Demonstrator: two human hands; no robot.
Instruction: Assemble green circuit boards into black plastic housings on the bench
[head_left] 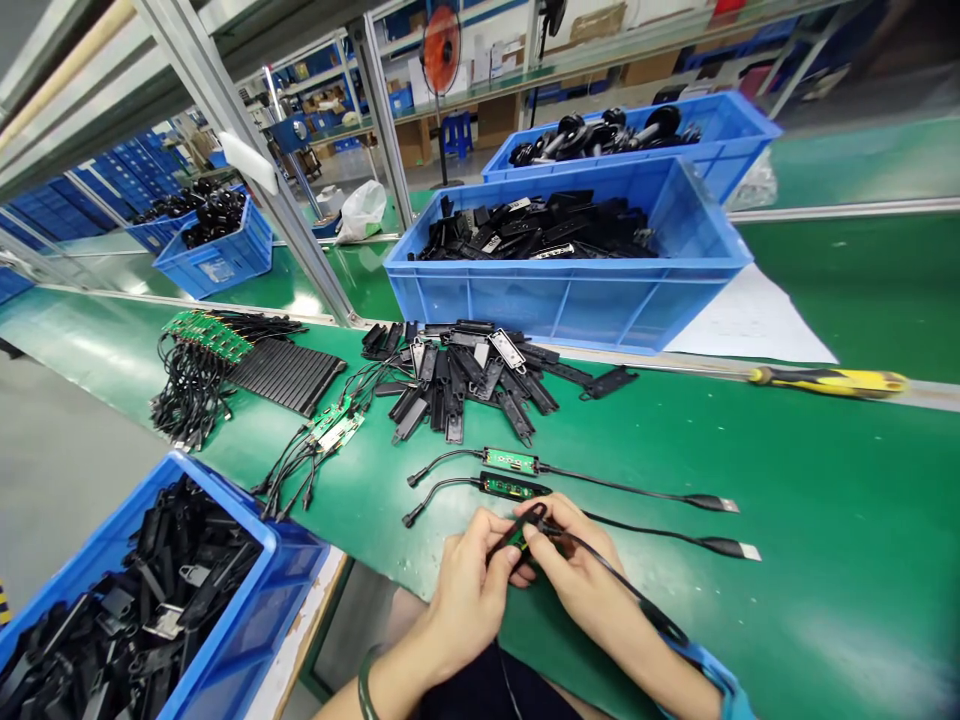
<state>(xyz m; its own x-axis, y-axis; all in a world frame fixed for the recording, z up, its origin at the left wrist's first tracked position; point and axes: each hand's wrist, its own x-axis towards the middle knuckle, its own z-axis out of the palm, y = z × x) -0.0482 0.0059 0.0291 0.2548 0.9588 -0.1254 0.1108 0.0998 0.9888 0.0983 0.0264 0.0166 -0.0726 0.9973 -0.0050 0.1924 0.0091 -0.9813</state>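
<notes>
Left hand (469, 575) and right hand (577, 565) pinch the black casing (535, 513) near the workbench's (825, 480) front edge. Expect a light, stiff casing and fragile circuit board (520, 541); grip the long sides, leaving the flexible cable (637, 596) slack.

A dark green bangle (365, 690) is worn on the left wrist (405, 655), at the bottom of the frame — the right forearm (637, 650) is partly covered by a light blue sleeve (737, 703), and dark clothing (480, 692) is worn at bottom centre.
</notes>
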